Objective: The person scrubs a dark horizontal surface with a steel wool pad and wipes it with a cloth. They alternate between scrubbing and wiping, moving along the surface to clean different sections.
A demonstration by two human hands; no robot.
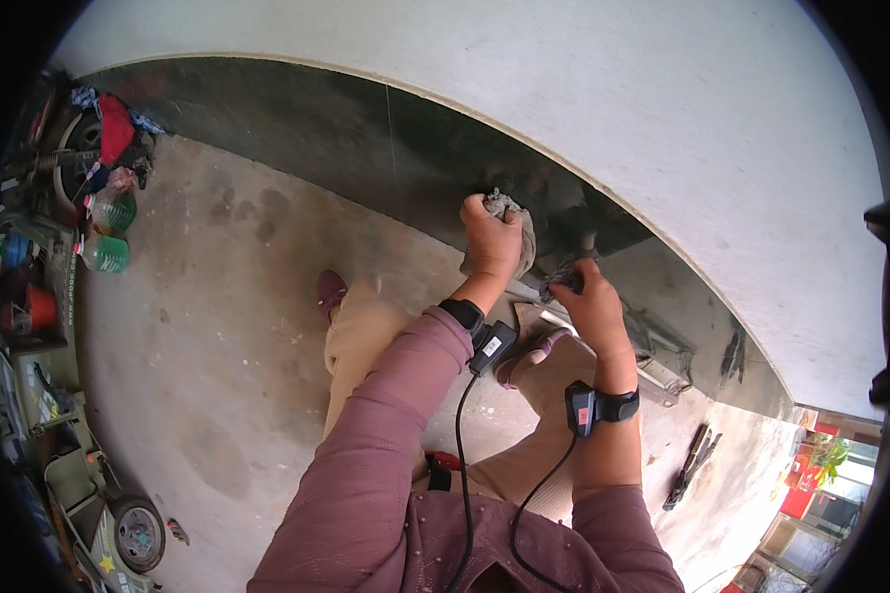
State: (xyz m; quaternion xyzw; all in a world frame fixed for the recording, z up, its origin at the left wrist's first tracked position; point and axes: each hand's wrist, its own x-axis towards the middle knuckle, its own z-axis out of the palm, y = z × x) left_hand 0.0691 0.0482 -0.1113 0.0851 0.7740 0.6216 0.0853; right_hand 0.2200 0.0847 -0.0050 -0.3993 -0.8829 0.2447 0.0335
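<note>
My left hand (492, 241) grips a crumpled grey cloth (525, 241) against or very close to the glossy dark lower band (326, 133) of the wall. To its right, my right hand (593, 304) pinches a tangled scouring pad (558, 282), apparently metal mesh, near the same band. Whether the pad touches the surface I cannot tell. Reflections of nearby objects show in the dark band. Each wrist carries a black strap with a small cabled device.
A flat tool blade (526, 320) lies by my right foot. Farther right are metal pieces (660, 382) and a long dark object (691, 467) on the concrete floor (193, 333). At left stand two plastic bottles (105, 253) beside a parked vehicle with a wheel (138, 534).
</note>
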